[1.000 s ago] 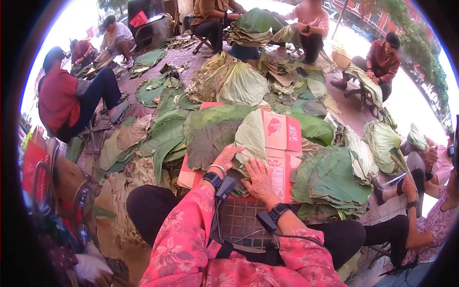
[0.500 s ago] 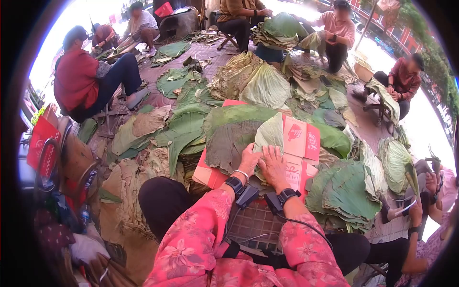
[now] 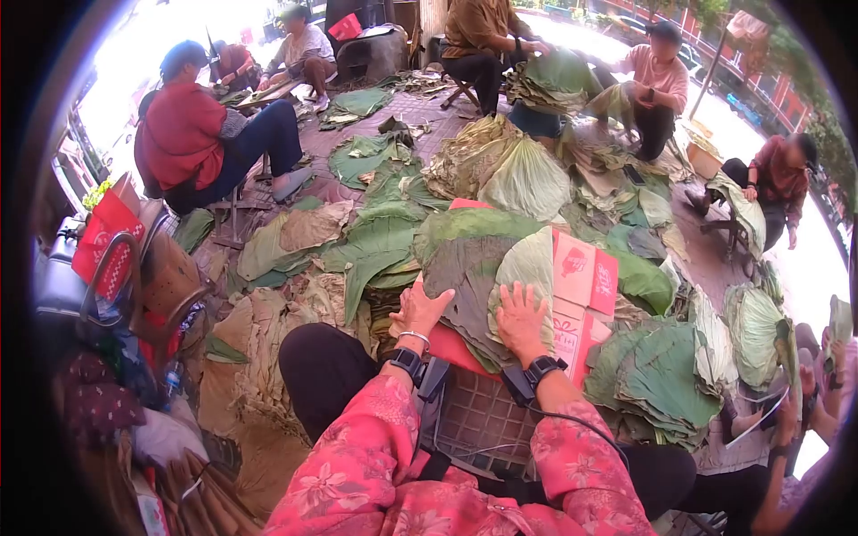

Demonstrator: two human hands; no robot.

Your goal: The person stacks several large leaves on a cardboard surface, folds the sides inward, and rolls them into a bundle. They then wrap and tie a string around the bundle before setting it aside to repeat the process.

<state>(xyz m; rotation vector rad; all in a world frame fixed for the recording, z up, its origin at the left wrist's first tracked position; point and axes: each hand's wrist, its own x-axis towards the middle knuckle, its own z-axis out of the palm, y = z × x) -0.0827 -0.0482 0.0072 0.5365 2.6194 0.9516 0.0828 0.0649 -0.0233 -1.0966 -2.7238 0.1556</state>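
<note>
Green and brown leaves (image 3: 469,259) lie over a flat red and pink printed cardboard (image 3: 576,272) in front of me. A paler leaf (image 3: 529,268) rests on their right part. My right hand (image 3: 523,320) lies on this pale leaf with its fingers spread. My left hand (image 3: 418,313) is at the left edge of the brownish leaf, fingers apart, with nothing held in it. Both wrists carry dark straps with devices.
Leaf piles spread over the paving, with a green stack (image 3: 666,371) at the right and dry leaves (image 3: 268,348) at the left. A basket (image 3: 170,268) stands left. Several people sit around, one in red (image 3: 183,147). Another person's hands show at the lower right.
My hands have moved apart: the left went to the leaves' left edge, the right stays on the pale leaf, which now lies spread wider. The whole view has shifted.
</note>
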